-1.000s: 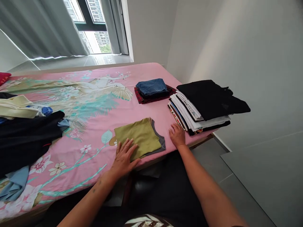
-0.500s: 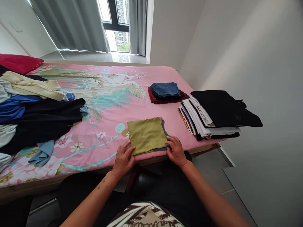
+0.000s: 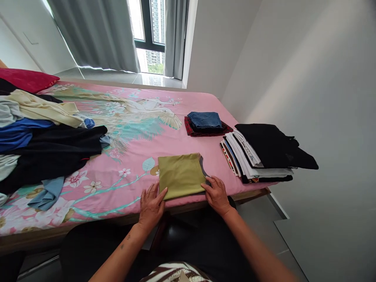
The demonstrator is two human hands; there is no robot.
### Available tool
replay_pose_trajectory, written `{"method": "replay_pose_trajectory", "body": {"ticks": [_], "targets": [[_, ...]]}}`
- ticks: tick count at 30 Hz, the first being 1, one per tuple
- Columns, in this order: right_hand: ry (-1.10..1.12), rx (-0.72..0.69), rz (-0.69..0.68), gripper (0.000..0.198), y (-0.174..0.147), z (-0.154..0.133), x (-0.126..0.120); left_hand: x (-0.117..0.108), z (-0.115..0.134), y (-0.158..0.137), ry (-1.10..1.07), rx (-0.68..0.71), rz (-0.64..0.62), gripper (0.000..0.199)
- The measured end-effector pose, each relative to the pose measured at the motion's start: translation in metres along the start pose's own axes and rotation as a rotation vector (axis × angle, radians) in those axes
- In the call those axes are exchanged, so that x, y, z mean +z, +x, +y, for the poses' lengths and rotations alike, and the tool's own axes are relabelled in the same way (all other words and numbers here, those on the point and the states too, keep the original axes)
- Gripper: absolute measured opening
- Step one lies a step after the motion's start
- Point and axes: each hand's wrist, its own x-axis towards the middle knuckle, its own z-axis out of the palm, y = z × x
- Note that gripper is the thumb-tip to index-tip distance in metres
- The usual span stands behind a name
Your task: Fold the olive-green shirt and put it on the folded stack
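1. Beyond the far edge of your pink flower-printed bed [image 3: 172,140], grey fabric curtains [image 3: 96,35] flank a dark-framed glass window [image 3: 149,44].
2. Past the bed's right edge, you face a light-streaked, pale-grey wall [image 3: 293,86].
3. Grey tiled floor [image 3: 263,211] lies below its near right corner.

An olive-green shirt [image 3: 180,176] lies folded on the pink floral bed [image 3: 141,154]. The left hand [image 3: 151,205] rests its thumb on the shirt's near left corner; the right hand [image 3: 217,194] touches its near right corner. Beyond the shirt, slightly right, folded denim [image 3: 205,120] tops a small pile [image 3: 188,128]. A black-topped clothes stack [image 3: 258,154] stands right of the shirt; a loose clothes heap [image 3: 55,141] lies well left of it.
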Motion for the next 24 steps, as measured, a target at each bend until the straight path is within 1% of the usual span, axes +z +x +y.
{"method": "replay_pose_trajectory", "body": {"ticks": [3,5,8,10,11,13,16,20,24], "targets": [[0.054,0.032,0.014,0.042,0.005,-0.003,0.000,0.000,-0.003,-0.002,0.005,0.017,-0.001,0.045],[0.105,0.052,0.052,0.040,0.019,-0.010,0.001,0.000,-0.003,-0.001,-0.011,0.062,-0.003,0.047],[0.161,0.021,0.063,0.036,0.052,-0.023,0.005,-0.002,-0.001,0.002,-0.037,0.166,-0.025,0.057],[0.168,0.006,0.039,0.034,0.078,-0.026,0.013,-0.002,-0.001,0.002,-0.041,0.188,-0.034,0.061],[0.163,0.023,0.028,0.033,0.090,-0.024,0.019,-0.001,-0.002,0.002,-0.041,0.182,-0.032,0.060],[0.145,0.097,0.014,0.032,0.114,-0.013,0.033,0.002,-0.005,0.000,-0.045,0.169,-0.021,0.056],[0.115,0.186,-0.012,0.031,0.142,0.014,0.053,0.006,-0.009,-0.003,-0.060,0.171,0.001,0.053],[0.086,0.179,-0.085,0.030,0.166,0.042,0.072,0.009,-0.010,-0.005,-0.070,0.157,0.029,0.054],[0.064,0.191,-0.137,0.008,0.176,0.051,0.078,0.009,-0.009,-0.006,-0.083,0.153,0.046,0.054]]}}
